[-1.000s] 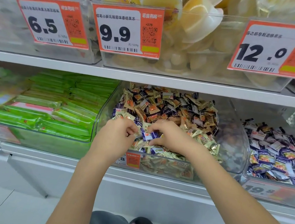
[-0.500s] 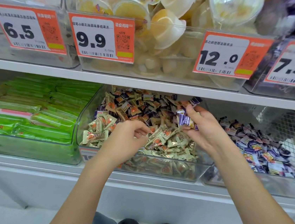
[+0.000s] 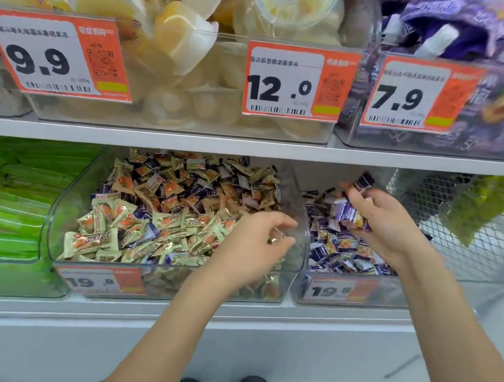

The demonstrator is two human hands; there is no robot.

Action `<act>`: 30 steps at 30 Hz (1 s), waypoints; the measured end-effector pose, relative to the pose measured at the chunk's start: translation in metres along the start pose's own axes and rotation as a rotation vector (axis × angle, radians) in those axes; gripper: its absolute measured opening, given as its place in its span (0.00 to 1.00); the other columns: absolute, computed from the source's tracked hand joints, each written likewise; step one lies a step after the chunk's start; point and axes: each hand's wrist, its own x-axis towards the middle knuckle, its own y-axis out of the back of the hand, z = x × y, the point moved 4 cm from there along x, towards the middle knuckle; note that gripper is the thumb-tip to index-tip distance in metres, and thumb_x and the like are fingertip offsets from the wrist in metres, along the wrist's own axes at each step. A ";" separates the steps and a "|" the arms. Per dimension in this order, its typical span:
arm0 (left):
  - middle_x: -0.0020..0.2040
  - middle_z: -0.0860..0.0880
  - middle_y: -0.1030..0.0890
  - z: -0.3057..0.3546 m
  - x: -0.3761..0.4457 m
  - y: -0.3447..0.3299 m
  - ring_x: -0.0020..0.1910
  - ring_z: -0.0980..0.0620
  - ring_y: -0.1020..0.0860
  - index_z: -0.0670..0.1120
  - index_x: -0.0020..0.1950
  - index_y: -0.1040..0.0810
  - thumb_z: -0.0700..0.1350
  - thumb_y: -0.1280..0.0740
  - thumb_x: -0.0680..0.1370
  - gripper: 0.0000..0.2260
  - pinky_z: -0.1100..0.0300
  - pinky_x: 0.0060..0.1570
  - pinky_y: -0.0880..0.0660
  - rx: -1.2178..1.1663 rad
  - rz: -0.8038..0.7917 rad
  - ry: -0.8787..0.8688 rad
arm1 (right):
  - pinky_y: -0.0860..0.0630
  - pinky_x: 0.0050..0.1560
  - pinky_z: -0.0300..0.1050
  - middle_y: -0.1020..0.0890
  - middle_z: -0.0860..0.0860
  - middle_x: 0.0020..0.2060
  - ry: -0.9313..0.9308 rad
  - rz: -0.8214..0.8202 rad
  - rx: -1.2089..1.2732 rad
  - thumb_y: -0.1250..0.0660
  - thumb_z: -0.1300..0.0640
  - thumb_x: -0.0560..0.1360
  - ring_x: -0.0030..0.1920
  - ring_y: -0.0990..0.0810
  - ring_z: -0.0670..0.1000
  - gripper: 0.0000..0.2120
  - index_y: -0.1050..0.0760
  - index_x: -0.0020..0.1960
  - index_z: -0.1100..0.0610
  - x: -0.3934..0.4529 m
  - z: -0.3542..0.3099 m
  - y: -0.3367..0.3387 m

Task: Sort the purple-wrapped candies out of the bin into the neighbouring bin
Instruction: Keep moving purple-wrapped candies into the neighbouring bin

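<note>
Head view, looking down: fingers (image 3: 357, 199) of the right hand (image 3: 387, 228) curl round a few purple-wrapped candies (image 3: 347, 212), held above the neighbouring bin (image 3: 343, 290) of purple sweets. The left hand (image 3: 252, 244) hangs over the mixed bin (image 3: 102, 280), fingers loosely curled with only a glint between them, so I cannot tell whether they hold anything. Both bins sit on the lower shelf (image 3: 230, 317).

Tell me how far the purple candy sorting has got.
Done: the right bin already holds a pile of purple candies. In hand: the right hand holds several purple candies over that bin; the left hand, fingers curled, is over the mixed bin. Left: purple wrappers are still scattered among the gold ones there.
</note>
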 end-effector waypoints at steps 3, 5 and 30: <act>0.49 0.63 0.22 -0.003 0.005 -0.005 0.49 0.64 0.24 0.53 0.57 0.20 0.46 0.34 0.77 0.10 0.60 0.53 0.25 0.039 -0.014 0.012 | 0.24 0.49 0.39 0.23 0.46 0.57 -0.073 -0.116 -0.134 0.40 0.47 0.78 0.55 0.25 0.41 0.18 0.30 0.65 0.53 0.001 0.012 0.026; 0.50 0.62 0.21 -0.007 0.010 -0.004 0.50 0.64 0.24 0.54 0.55 0.20 0.46 0.34 0.77 0.08 0.61 0.53 0.25 0.053 -0.008 0.022 | 0.23 0.49 0.33 0.23 0.45 0.56 -0.057 -0.089 -0.185 0.42 0.47 0.80 0.56 0.23 0.40 0.24 0.36 0.72 0.57 0.002 0.015 0.039; 0.40 0.60 0.20 -0.059 -0.076 0.117 0.40 0.62 0.23 0.54 0.46 0.20 0.42 0.31 0.75 0.06 0.64 0.39 0.27 0.197 0.391 0.315 | 0.31 0.52 0.26 0.20 0.45 0.52 0.534 -0.420 -0.799 0.27 0.55 0.71 0.52 0.24 0.42 0.05 0.20 0.47 0.50 -0.034 -0.006 -0.138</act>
